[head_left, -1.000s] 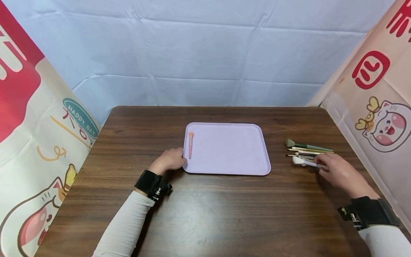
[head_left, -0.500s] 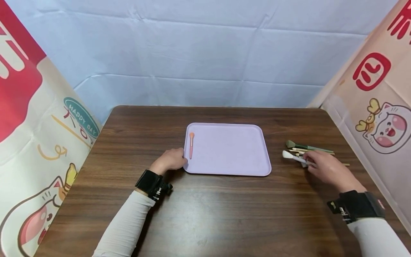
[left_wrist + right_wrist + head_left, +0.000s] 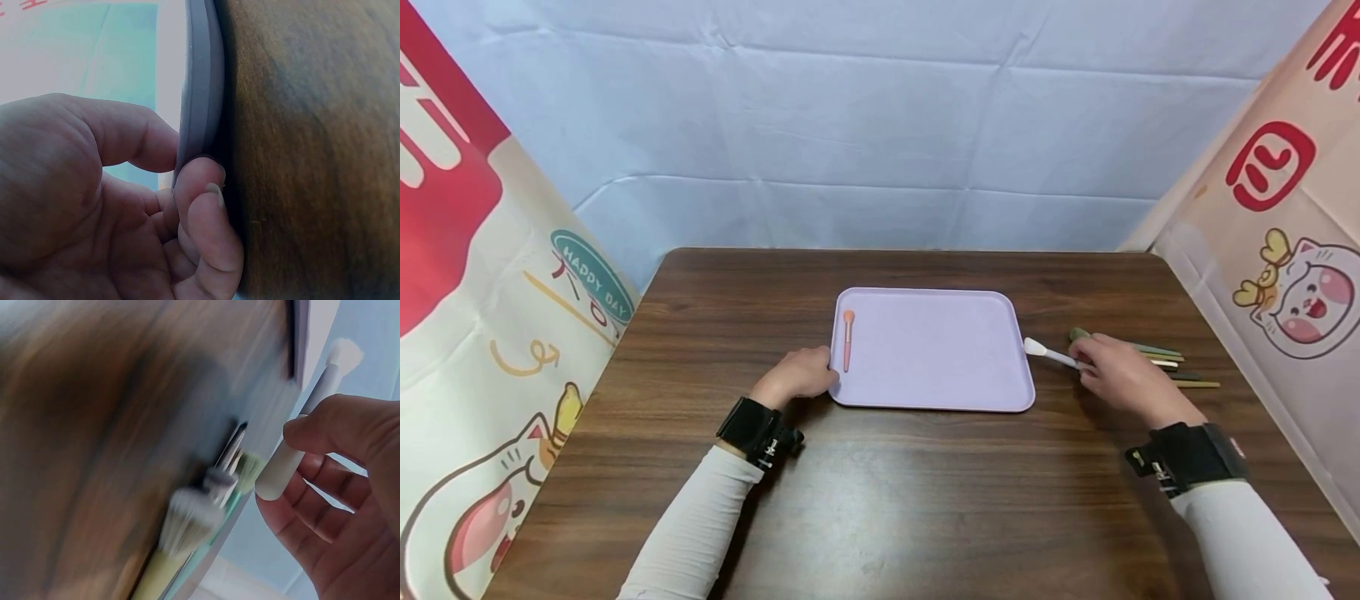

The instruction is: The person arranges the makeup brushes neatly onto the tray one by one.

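Meanwhile, the left hand [image 3: 799, 375] pinched the lilac tray's [image 3: 925, 404] rim, apparently steadying it. The right hand [image 3: 1116, 375] gripped a white brush [image 3: 1047, 353] beside the tray.

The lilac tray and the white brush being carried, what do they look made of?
The tray looks like matte moulded plastic: one even lilac colour, rounded rim, no shine. The white brush, pinched in the right hand, seems to have a smooth plastic handle and soft, likely synthetic, bristles. The table shows dark wood grain, possibly a laminate.
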